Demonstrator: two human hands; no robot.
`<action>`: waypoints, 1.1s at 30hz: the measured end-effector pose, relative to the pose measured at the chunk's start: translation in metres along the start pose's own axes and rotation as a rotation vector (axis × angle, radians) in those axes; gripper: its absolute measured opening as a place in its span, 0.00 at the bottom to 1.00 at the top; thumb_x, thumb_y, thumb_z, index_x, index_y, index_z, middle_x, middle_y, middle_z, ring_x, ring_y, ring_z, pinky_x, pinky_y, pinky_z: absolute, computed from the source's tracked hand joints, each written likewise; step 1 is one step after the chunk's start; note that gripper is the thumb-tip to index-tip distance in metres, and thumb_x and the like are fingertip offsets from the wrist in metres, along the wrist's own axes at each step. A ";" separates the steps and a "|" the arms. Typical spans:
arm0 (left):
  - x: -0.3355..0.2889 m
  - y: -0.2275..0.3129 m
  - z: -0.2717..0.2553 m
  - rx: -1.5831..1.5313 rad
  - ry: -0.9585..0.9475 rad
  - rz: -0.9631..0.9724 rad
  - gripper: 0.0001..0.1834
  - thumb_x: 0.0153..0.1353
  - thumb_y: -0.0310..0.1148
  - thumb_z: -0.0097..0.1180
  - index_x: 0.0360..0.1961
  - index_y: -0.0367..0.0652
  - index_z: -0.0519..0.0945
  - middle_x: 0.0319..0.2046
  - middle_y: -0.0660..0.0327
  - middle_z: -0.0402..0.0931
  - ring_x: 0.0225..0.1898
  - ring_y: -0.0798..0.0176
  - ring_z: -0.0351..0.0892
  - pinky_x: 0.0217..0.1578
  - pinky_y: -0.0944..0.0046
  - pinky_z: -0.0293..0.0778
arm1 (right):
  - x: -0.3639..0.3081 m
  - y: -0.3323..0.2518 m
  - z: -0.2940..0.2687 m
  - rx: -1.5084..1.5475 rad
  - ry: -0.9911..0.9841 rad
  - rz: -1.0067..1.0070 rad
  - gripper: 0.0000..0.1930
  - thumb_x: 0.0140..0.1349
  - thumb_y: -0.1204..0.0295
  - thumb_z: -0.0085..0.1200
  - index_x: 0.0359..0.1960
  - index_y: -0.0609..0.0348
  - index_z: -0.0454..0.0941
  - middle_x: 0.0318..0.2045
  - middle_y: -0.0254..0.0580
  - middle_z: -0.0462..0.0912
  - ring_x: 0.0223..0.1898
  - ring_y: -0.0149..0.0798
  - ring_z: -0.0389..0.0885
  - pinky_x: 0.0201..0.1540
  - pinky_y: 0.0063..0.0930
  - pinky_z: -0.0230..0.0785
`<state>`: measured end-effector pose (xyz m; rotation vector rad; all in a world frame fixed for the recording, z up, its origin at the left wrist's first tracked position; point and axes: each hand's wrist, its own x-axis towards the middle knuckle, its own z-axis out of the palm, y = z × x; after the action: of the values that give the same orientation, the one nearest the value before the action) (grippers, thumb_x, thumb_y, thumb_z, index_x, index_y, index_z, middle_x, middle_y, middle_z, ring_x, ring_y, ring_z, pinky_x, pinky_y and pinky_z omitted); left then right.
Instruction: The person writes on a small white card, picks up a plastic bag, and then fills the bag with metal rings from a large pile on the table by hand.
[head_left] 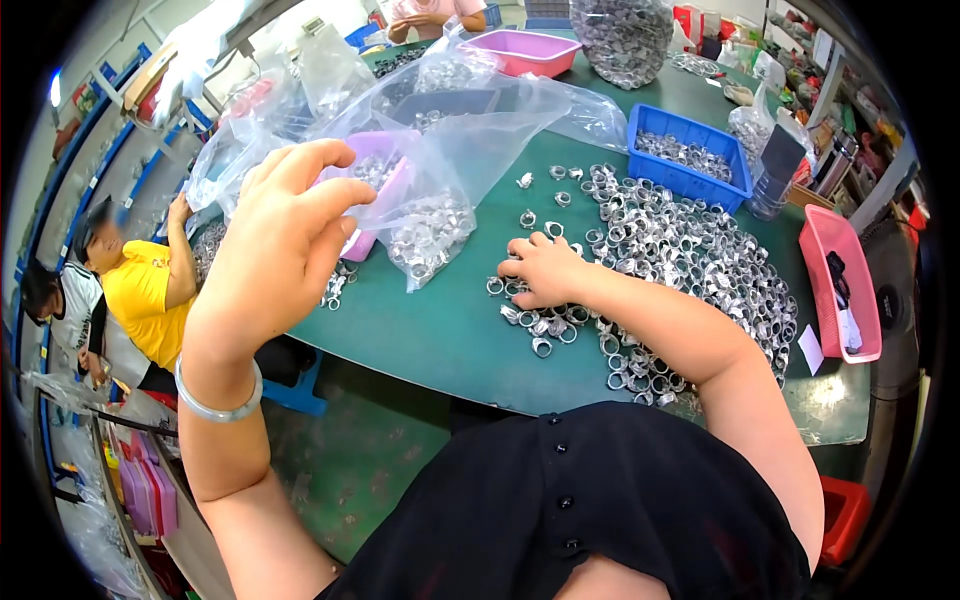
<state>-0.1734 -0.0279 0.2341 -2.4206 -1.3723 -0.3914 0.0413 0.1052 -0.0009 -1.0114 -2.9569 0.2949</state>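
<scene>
My left hand [275, 240] is raised at the left, a bangle on its wrist. Its fingers are bent and apart, with nothing visible between them. Behind it are a clear plastic bag [440, 205] with metal rings inside and a pink-purple basket [398, 175]. My right hand [548, 270] rests on the green table, fingers spread over a small cluster of silver metal rings [545, 325]. A large heap of the same rings [690, 270] spreads out beyond my right forearm. A few single rings [527, 218] lie just past my fingers.
A blue basket [740, 185] of metal parts stands behind the heap. At the right edge sits a pink basket [815, 270] with dark items. Farther back are a pink tray [530, 65] and a big full bag [622, 40]. Co-workers sit at left, one in a yellow shirt [150, 290].
</scene>
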 end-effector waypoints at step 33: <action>0.077 -0.011 0.028 0.228 0.330 0.194 0.10 0.52 0.34 0.55 0.33 0.40 0.81 0.47 0.52 0.74 0.46 0.50 0.75 0.46 0.54 0.69 | -0.006 0.046 -0.018 0.622 0.452 0.043 0.21 0.41 0.73 0.56 0.42 0.56 0.74 0.34 0.47 0.76 0.36 0.47 0.76 0.40 0.36 0.69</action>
<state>-0.1420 0.0485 0.2409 -2.1609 -0.9752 -0.5252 0.0747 0.1403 0.0088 -0.8974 -2.2181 0.7998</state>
